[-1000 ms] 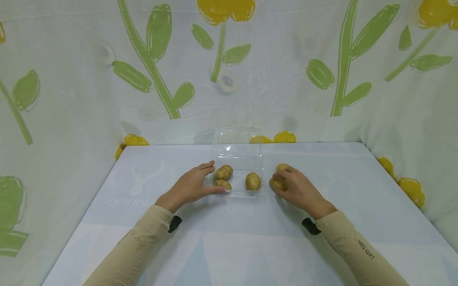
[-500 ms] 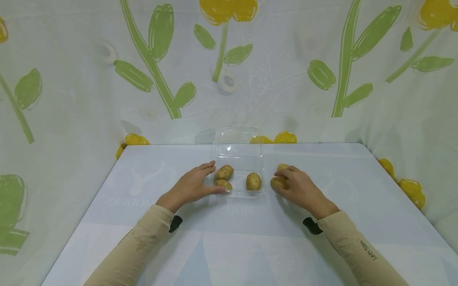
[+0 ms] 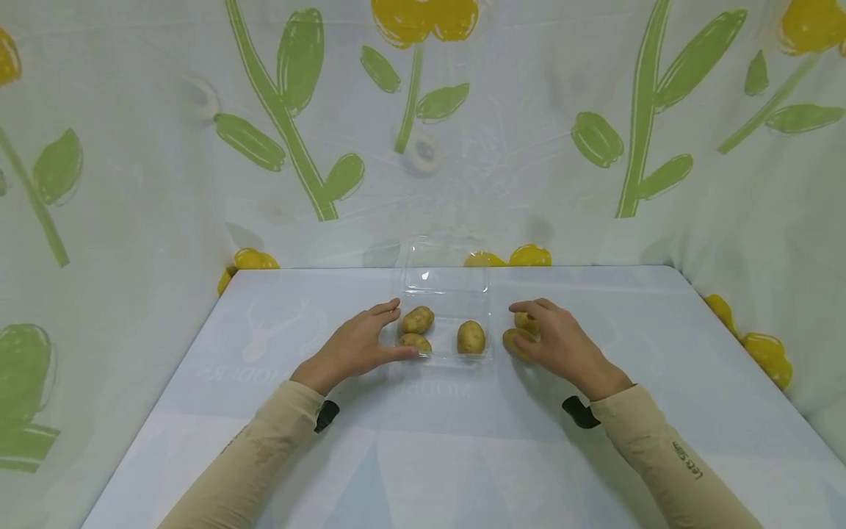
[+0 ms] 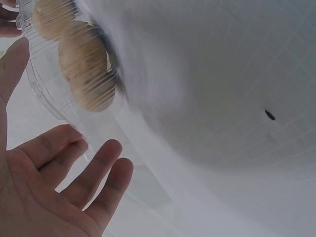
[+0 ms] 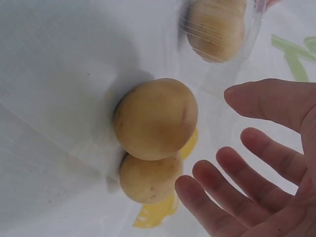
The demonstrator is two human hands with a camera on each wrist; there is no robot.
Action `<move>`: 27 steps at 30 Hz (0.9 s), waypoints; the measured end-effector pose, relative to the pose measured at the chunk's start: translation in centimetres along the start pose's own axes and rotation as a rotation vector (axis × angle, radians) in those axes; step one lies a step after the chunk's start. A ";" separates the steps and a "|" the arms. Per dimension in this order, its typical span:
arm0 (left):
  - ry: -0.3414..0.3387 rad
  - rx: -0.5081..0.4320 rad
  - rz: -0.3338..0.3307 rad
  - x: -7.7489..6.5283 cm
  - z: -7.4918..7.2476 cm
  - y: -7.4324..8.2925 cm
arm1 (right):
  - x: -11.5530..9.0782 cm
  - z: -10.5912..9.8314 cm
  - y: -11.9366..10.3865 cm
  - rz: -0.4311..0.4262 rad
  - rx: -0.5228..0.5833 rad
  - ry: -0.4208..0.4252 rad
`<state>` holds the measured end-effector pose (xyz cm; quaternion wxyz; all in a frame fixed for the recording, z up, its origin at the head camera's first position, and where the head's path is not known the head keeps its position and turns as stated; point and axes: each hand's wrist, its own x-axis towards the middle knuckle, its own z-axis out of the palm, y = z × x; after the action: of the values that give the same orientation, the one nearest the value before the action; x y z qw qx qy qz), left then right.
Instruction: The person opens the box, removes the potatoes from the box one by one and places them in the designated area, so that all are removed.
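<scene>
The left grip (image 3: 357, 344) is spread wide, thumb and fingers touching the near left corner of one clear plastic box (image 3: 456, 358), its single lid (image 3: 446, 257) raised. The right grip (image 3: 560, 339) is spread too, close by two potatoes (image 5: 155, 121) on the worktop (image 3: 423, 455); whether it touches them I can't tell. Inside the box sit three more potatoes (image 3: 471, 338), five altogether

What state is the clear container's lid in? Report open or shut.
Open: the clear lid stands raised at the far side, leaving the three potatoes in the base uncovered.
</scene>
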<state>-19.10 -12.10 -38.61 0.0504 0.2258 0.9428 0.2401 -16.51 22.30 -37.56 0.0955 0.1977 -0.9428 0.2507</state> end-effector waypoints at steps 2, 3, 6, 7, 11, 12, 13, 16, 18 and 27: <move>0.000 -0.002 0.003 0.0 0.0 0.0 | 0.1 -0.2 -0.1 -0.006 0.002 0.004; -0.002 -0.002 0.004 0.0 0.0 0.0 | 0.2 -0.3 -0.1 -0.006 0.003 0.003; -0.005 0.001 0.001 0.0 0.0 0.0 | 0.6 -0.6 -0.2 0.010 -0.002 -0.014; -0.006 0.003 -0.001 -0.1 -0.1 0.0 | 0.7 -0.8 -0.2 0.015 -0.002 -0.021; -0.010 0.010 -0.007 -0.1 -0.1 0.1 | 1.3 -1.3 -0.4 0.032 -0.003 -0.038; -0.010 0.010 -0.006 -0.1 -0.1 0.1 | 1.3 -1.4 -0.4 0.033 -0.005 -0.038; -0.010 0.009 -0.005 -0.1 -0.1 0.1 | 1.4 -1.4 -0.5 0.031 -0.005 -0.038; -0.009 0.005 -0.001 -0.2 -0.1 0.1 | 1.8 -1.5 -0.7 0.020 -0.005 -0.041; -0.006 0.003 -0.001 -0.2 -0.1 0.1 | 2.1 -1.5 -1.0 0.015 0.002 -0.052; -0.003 0.028 0.001 -0.2 0.0 0.3 | 3.3 -1.0 -2.5 0.008 -0.002 -0.102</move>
<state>-18.82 -11.96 -38.52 0.0487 0.2275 0.9459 0.2264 -18.35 19.80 -34.69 0.0464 0.2064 -0.9475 0.2396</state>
